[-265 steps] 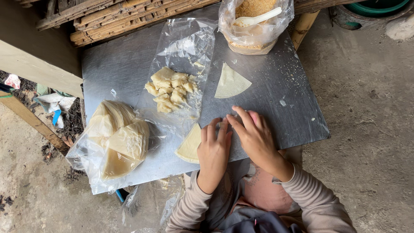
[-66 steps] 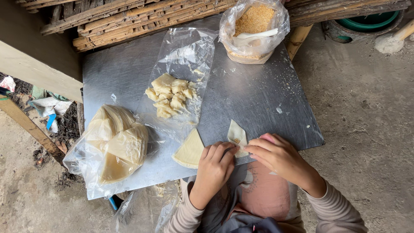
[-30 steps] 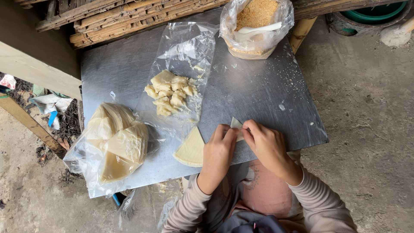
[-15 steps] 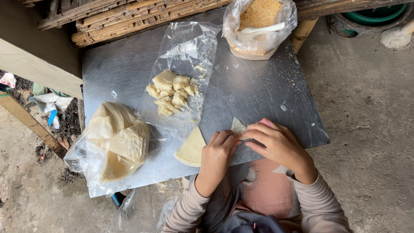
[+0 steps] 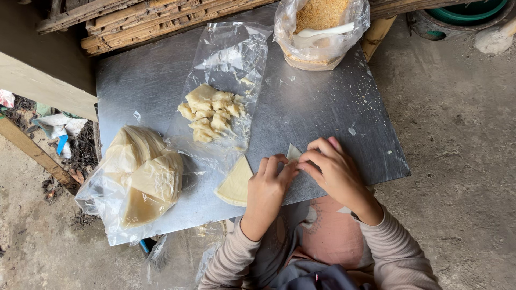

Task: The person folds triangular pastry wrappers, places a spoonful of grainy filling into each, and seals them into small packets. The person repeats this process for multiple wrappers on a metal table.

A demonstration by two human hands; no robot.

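Left hand (image 5: 269,185) and right hand (image 5: 330,169) pinch a small pale folded dough wrapper (image 5: 293,152) on the grey metal sheet (image 5: 301,107), beside a pale wedge-shaped wrapper stack (image 5: 235,185).

left hand (image 5: 267,185) + right hand (image 5: 332,167): pinching folded wrapper (image 5: 293,152) | metal table (image 5: 322,113) | wrapper wedge (image 5: 236,183) beside left hand

Folded wrapper (image 5: 294,152) mostly under fingers (image 5: 317,156)

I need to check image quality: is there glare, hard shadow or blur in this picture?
Head view: soft, even daylight; dull sheen on the metal table and glints on the plastic bag; only faint shadows under both hands; everything reasonably sharp, no clear blur.
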